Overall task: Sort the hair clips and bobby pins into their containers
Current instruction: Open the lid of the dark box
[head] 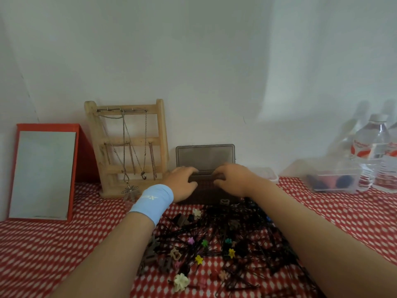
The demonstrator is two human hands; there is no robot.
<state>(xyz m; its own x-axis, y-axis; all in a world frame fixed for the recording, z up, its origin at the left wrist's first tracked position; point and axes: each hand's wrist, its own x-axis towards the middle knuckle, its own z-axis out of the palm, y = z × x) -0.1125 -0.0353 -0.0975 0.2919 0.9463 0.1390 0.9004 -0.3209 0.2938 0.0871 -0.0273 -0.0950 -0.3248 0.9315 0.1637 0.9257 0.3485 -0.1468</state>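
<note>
A red-framed mirror (43, 173) leans at the far left of a surface (53, 250) covered in red cloth with white dots. Just right of it stands a wooden jewellery rack (131, 140), with thin chain necklaces (124, 147) hanging from its hooks.

Right of the rack, the person's left hand (182, 183), with a pale blue wristband (152, 203) on the wrist, holds the left end of a dark box (206, 193). Its grip is narrow: the fingers curl over the box's near rim and the thumb lies against the front wall. The box sits at the far centre of the surface, and its lid (205, 158) stands upright against the white wall.

The right hand (234, 179) holds the right end of the same rim, its grip likewise narrow with the fingers curled over the edge.

Nearer than the box, between the two forearms, lies a loose heap of black bobby pins (247, 233). Small hair clips (199, 259) are mixed into it, flower shapes in yellow, green, pink and cream, with brown claw clips at the heap's left edge. The heap reaches up to the box's front wall.

Just behind the right wrist sits a small clear container (268, 174), its contents too blurred to tell. Further right is a clear tub (333, 181) holding dark and red items. At the far right edge stand water bottles (373, 151) with red labels.
</note>
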